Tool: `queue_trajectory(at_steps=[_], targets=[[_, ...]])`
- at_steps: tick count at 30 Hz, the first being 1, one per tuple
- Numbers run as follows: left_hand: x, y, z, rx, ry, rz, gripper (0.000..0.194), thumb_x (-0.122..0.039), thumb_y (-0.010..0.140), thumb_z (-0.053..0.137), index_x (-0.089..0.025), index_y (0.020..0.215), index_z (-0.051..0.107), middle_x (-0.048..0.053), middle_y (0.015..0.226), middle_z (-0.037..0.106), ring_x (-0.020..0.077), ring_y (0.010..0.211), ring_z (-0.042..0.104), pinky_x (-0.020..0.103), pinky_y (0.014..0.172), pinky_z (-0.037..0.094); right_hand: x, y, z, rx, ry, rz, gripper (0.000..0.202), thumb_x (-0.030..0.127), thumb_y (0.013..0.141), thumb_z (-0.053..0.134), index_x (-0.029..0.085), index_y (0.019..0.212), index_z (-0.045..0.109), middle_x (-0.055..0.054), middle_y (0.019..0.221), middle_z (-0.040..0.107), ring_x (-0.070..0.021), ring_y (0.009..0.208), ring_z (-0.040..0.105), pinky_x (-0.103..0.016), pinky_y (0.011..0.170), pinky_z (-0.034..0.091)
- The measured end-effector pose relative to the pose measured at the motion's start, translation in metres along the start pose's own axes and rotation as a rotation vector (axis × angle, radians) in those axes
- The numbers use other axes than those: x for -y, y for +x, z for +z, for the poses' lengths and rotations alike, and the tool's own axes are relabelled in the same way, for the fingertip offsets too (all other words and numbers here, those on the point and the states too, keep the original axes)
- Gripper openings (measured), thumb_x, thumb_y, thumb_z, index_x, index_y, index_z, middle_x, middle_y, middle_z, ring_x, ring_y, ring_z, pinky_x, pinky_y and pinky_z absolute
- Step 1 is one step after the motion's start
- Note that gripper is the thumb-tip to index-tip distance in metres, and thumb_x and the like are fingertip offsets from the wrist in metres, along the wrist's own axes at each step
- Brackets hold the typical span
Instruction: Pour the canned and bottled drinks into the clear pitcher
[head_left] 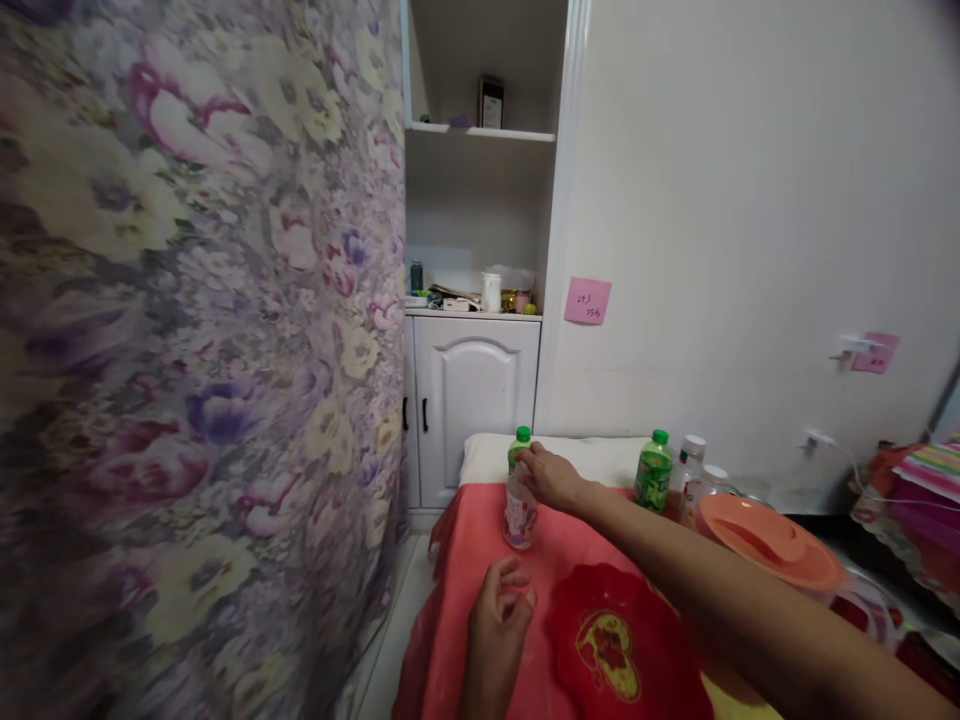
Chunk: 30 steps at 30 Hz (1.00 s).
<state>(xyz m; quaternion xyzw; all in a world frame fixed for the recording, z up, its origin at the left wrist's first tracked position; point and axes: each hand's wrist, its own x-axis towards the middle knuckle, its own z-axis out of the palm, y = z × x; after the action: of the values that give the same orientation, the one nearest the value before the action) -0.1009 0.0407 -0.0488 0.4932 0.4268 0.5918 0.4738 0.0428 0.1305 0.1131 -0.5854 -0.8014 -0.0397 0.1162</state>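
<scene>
Just below frame centre, a clear, printed bottle [520,522] stood upright, the right hand [555,480] pinching its top between fingers [528,457]; the left hand [497,620] curled half-open, empty.

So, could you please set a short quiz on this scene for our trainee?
1. Which hand is at the top of the clear plastic bottle?
2. True or false: the left hand is gripping that bottle.
3. Fill in the colour: the scalloped tray with the yellow heart-shaped motif is ____.

Key:
1. The right hand.
2. False; it is apart from the bottle.
3. Red.
</scene>
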Motion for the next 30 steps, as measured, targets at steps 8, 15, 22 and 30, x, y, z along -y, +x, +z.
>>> queue_trajectory(at_steps=[8,15,22,30], targets=[[0.009,0.004,0.003,-0.020,0.031,0.009,0.046,-0.037,0.069,0.070,-0.015,0.110,0.066,0.009,0.096,0.073,0.0185,0.067,0.069,0.033,0.068,0.055,-0.001,-0.019,0.011,-0.087,0.088,0.049,0.035,0.016,0.094,0.056,0.016,0.129,0.056,-0.012,0.121,0.067,-0.0256,0.099,0.069,-0.038,0.082,0.054],[0.006,0.004,0.005,-0.107,0.249,0.197,0.053,-0.030,0.073,0.064,-0.017,0.125,0.062,0.016,0.124,0.069,0.0307,0.108,0.070,0.047,0.093,0.056,-0.005,-0.072,-0.006,-0.185,0.232,-0.004,0.040,0.008,0.088,0.055,0.020,0.125,0.059,-0.009,0.125,0.064,-0.0228,0.109,0.064,-0.032,0.090,0.051],[-0.009,-0.012,0.023,0.080,0.419,0.431,0.075,-0.023,0.071,0.073,-0.021,0.143,0.049,0.017,0.152,0.053,0.0362,0.143,0.047,0.058,0.119,0.037,0.003,-0.169,-0.017,-0.338,0.557,-0.193,0.039,0.006,0.093,0.052,0.024,0.127,0.059,-0.009,0.130,0.065,-0.0218,0.122,0.060,-0.036,0.103,0.049],[-0.025,-0.030,0.042,0.325,0.395,0.411,0.065,-0.018,0.063,0.080,-0.021,0.126,0.066,0.015,0.128,0.070,0.0373,0.126,0.063,0.058,0.111,0.048,-0.014,-0.232,-0.009,-0.427,0.619,-0.224,0.046,0.010,0.094,0.054,0.029,0.137,0.054,-0.008,0.133,0.067,-0.0208,0.129,0.059,-0.036,0.109,0.049]])
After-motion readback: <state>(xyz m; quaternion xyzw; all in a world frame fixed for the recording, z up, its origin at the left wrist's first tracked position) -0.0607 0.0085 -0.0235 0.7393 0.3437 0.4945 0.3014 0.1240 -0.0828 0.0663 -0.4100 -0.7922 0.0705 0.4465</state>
